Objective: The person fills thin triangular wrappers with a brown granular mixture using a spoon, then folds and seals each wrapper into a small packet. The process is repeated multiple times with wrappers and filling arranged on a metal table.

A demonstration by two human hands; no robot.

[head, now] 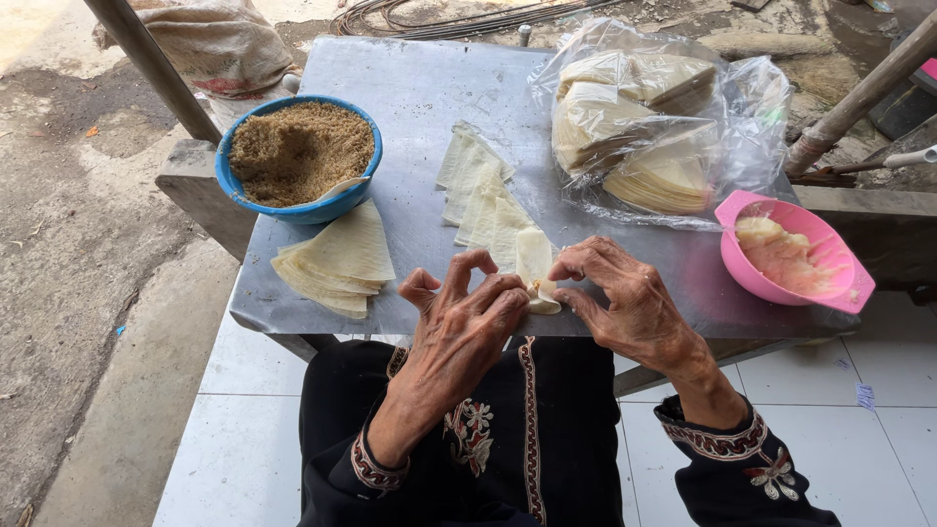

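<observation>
Bare table (410, 88) between blue bowl (299, 156) and wrapper bag (664, 127)

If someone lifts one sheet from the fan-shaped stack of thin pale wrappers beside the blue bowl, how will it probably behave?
The stack of wrappers looks very thin, so a single sheet is probably light and floppy, drooping when lifted. Its edges fan out unevenly, so the sheets may slide apart if pushed. The wrapper that the left hand and right hand are folding bends easily, so a sheet might tear under rough handling.

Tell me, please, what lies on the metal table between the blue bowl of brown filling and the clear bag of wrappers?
In the head view, a loose row of pale wrapper pieces lies between the blue bowl and the clear bag, on the grey table.
</observation>
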